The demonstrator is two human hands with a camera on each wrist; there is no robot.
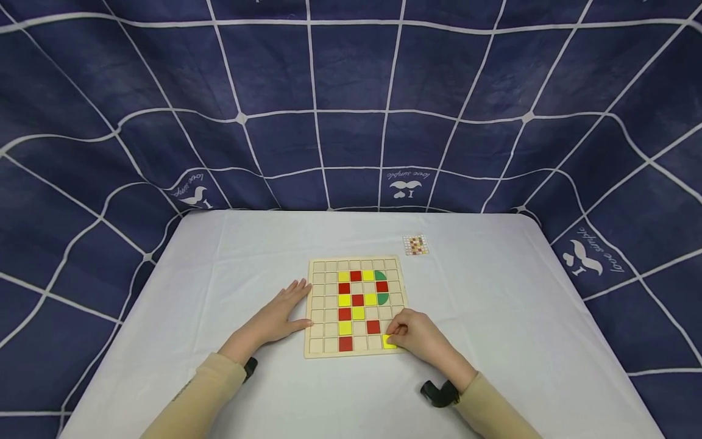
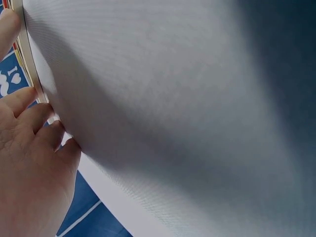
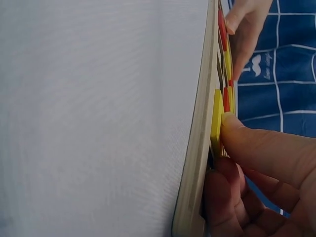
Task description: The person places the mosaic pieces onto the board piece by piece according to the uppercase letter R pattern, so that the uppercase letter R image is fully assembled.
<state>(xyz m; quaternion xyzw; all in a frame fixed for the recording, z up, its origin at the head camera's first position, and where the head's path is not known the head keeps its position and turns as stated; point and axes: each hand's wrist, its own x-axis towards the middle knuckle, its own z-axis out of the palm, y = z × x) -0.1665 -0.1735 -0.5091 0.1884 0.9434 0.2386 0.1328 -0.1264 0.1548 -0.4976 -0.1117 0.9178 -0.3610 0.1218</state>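
Observation:
A wooden grid board [image 1: 318, 266] lies on the white table, with red, yellow and green tiles set in its cells. My right hand [image 1: 421, 334] is at the board's lower right and holds a yellow square tile [image 1: 389, 341] over the bottom row. In the right wrist view the thumb lies on the yellow tile [image 3: 216, 121], with the curled fingers at its near end. My left hand [image 1: 280, 317] rests at the board's left edge, fingers spread and thumb touching the rim. The left wrist view shows that hand's fingertips [image 2: 42, 114] along the board's side.
A small pattern card [image 1: 415, 245] lies beyond the board's upper right corner. Around the board is the white tablecloth [image 1: 493, 274]. Dark blue cloth with white lines [image 1: 351, 140] hangs behind and at both sides. A dark band with a camera [image 1: 440, 394] sits on the right wrist.

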